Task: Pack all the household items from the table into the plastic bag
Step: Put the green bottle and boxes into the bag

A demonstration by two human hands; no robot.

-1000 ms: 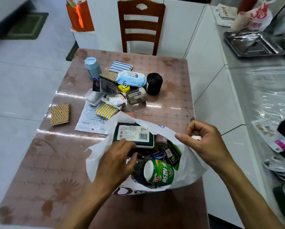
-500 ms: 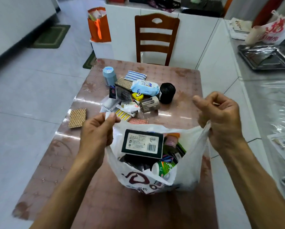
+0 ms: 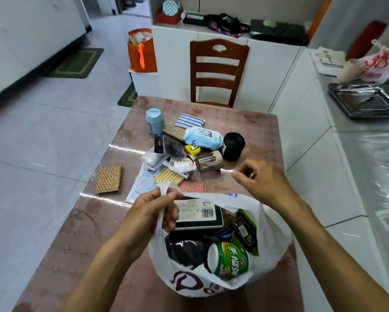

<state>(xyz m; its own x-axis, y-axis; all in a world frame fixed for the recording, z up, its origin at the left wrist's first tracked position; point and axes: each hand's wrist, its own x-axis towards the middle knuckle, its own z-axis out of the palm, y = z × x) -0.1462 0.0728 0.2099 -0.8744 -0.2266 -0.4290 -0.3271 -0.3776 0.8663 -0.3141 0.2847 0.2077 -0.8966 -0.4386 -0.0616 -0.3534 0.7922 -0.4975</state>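
1. Nearest me, the plastic bag point(image 3: 272, 242) stands on the surface point(image 3: 112, 224), part filled: a green-labelled tub point(image 3: 229, 258) at its near side, a dark barcoded box point(image 3: 198, 213) leaning at the far side.
2. My left hand point(image 3: 153, 212) pinches the bag's left handle between thumb and curled fingers, holding that side of the mouth up.
3. My right hand point(image 3: 263, 183) hovers just beyond the far rim, fingers loosely curled. I cannot tell whether a wisp of bag is caught in them; I judge it holds nothing.
4. Beyond that hand, close ahead, lies a clear cylinder point(image 3: 209, 162) on its side, touching a black spool point(image 3: 233, 146). I would take the cylinder next, being nearest.
5. To do it well, I would keep the left handle high and taut so the mouth gapes, and drop the cylinder into the right-hand gap.
6. Further left of the right hand, the pile holds a wipes pack point(image 3: 203, 137), and a woven pad point(image 3: 109, 179) lies apart.
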